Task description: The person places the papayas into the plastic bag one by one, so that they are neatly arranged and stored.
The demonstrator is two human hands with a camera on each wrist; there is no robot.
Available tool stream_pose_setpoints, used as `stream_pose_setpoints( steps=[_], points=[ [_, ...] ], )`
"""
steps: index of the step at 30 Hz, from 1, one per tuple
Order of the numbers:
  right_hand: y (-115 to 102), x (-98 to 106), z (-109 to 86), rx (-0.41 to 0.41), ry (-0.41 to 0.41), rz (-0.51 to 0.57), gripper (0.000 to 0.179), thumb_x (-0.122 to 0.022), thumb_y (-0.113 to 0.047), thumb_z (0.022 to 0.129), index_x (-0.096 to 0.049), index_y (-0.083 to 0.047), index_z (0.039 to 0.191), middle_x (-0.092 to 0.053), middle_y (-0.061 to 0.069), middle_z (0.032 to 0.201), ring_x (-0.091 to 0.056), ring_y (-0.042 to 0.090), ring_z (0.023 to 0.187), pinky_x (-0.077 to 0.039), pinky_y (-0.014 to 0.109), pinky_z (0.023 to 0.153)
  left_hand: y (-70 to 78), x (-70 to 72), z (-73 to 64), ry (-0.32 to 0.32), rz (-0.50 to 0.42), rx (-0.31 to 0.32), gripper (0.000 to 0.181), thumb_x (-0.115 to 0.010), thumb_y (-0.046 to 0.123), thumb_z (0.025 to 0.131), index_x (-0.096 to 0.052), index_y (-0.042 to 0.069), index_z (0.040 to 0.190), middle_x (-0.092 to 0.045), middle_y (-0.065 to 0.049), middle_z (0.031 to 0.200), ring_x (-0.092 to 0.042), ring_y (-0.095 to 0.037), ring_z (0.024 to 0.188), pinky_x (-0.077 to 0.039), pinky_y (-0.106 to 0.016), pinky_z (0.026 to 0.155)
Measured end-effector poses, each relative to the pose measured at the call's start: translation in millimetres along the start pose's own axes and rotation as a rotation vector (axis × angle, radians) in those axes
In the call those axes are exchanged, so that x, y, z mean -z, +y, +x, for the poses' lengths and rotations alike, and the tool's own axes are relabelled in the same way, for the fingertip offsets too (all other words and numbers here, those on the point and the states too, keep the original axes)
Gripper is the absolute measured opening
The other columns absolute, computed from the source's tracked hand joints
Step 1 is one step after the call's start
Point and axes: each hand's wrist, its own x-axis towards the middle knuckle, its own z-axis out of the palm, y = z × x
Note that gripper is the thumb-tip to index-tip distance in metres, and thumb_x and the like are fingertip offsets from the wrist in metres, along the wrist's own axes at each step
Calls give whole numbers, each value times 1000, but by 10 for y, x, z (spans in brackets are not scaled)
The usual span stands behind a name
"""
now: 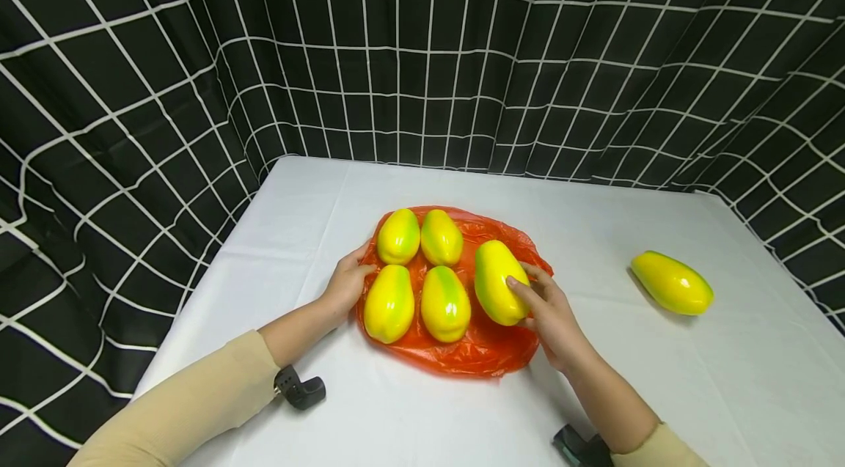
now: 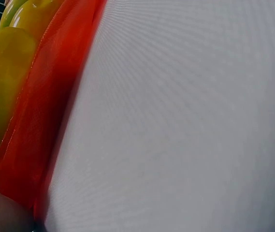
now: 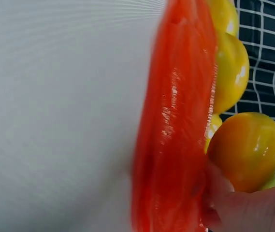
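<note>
While right hand fingers curl round papaya | left hand fingers flat at bag edge

Both hands forward, forearms angled inward

Left hand lies low with fingers stretched ahead, thumb tucked inward, beige sleeve pushed up the forearm, a dark strap at the wrist. Right hand sits raised, fingers curled in a grip, thumb extended forward, wrist strapped too.

Yellow-green papaya in the right hand, orange-red plastic bag beneath it, white tablecloth under both, black white-gridded curtain beyond.
</note>
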Motion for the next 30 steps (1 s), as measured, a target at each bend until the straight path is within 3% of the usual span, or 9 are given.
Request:
stream_pose_setpoints(
  steps=[8,30],
  points=[
    [56,-75,32,-13,-9,-59,64,-49,-39,94,-22,-11,145,-29,16,145,-37,31,126,-38,49,106,-5,-3,21,5,-3,-10,56,-38,3,92,-26,6,147,-23,-4,155,-16,-22,144,-15,-39,118],
    [133,-98,87,-20,4,-210,65,-53,-38,92,-25,-8,142,-32,17,139,-34,33,126,-36,50,107,-1,-4,-5,-2,-10,-8,57,-37,4,92,-25,8,147,-24,-3,155,-18,-21,144,-17,-39,118]
  ],
)
